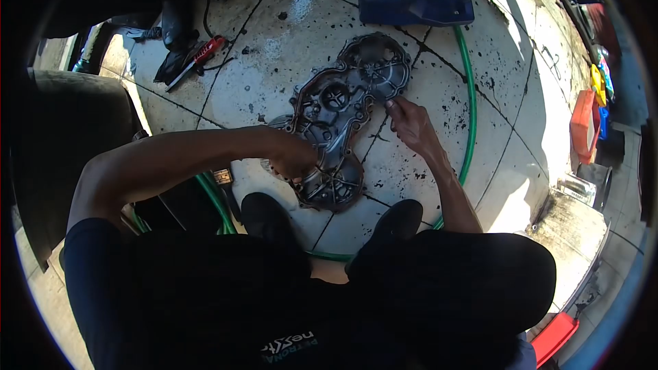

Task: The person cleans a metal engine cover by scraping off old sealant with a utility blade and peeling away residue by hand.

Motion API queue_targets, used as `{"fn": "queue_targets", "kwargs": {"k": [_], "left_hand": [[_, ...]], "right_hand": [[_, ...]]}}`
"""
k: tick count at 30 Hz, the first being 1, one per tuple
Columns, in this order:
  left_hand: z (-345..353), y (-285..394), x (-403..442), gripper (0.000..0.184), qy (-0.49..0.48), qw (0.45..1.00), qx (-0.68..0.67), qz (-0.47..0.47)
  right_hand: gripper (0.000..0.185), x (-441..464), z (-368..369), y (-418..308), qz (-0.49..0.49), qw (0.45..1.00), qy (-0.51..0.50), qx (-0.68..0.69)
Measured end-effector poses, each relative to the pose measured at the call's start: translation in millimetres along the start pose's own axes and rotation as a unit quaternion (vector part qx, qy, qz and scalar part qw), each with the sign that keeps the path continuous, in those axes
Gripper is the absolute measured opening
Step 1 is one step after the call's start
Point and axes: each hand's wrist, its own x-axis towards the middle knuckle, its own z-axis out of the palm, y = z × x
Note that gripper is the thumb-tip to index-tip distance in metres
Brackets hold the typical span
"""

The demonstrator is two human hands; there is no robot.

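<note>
The greasy metal cover point(321, 106) lies on the tiled floor point(274, 72), mid-frame. The person's right hand point(412, 125) pinches its edge, right of centre. The left hand point(293, 156) is curled over its lower part; I can't tell from here whether those fingers hold anything. A green hose point(471, 103) curves down the right, below a blue plastic piece point(418, 8) at the top. A brush point(224, 179) sits lower left.

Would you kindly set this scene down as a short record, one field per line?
Left hand: over the lower part of the metal casting, fingers hidden
Right hand: gripping the casting's rim, upper right
Surface: tiled floor, dark-spotted
Brush: beside the left shoe
Green hose: curving past the right hand
Farther off: blue plastic part, red-handled tool
</note>
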Motion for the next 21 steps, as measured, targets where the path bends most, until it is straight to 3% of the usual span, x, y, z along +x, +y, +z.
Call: {"fn": "queue_targets", "kwargs": {"k": [3,5,7,10,12,13,15,19,21], "left_hand": [[-36.2,-0.7,-31.8,0.020,0.002,1.000,-0.002,-0.031],[-58.3,-17.6,-48.6,0.021,0.039,0.996,-0.027,-0.077],[-77.5,-21.1,-73.9,0.021,0.121,0.979,-0.084,-0.144],[-92.8,-46.9,-90.2,0.019,0.169,0.950,-0.041,-0.258],[-92.8,-56.9,-102.2,0.016,0.233,0.918,-0.006,-0.321],[-90.5,-68.1,-104.1,0.016,0.235,0.917,-0.004,-0.323],[-82.0,-78.1,-104.1,0.018,0.286,0.888,0.156,-0.325],[-71.8,-59.7,-98.4,0.021,0.290,0.875,0.197,-0.334],[-75.0,-53.1,-90.2,0.022,0.341,0.865,0.191,-0.314]], "right_hand": [[0.031,-4.7,16.7,11.2,-0.023,0.995,0.030,-0.092],[0.034,-18.3,29.2,9.0,-0.098,0.968,-0.039,-0.226],[0.036,-23.0,35.0,5.4,-0.120,0.962,-0.061,-0.239],[0.034,-11.8,21.9,-11.4,-0.041,0.983,0.074,-0.165],[0.035,-11.8,21.9,-5.4,-0.046,0.977,0.052,-0.203],[0.037,-11.6,23.0,-4.7,-0.047,0.970,0.034,-0.236],[0.038,-17.2,20.9,-17.8,-0.074,0.963,-0.002,-0.260],[0.036,-3.5,3.0,-37.7,-0.054,0.957,0.048,-0.281],[0.035,-0.9,-2.7,-44.4,-0.093,0.929,0.047,-0.355]]}}
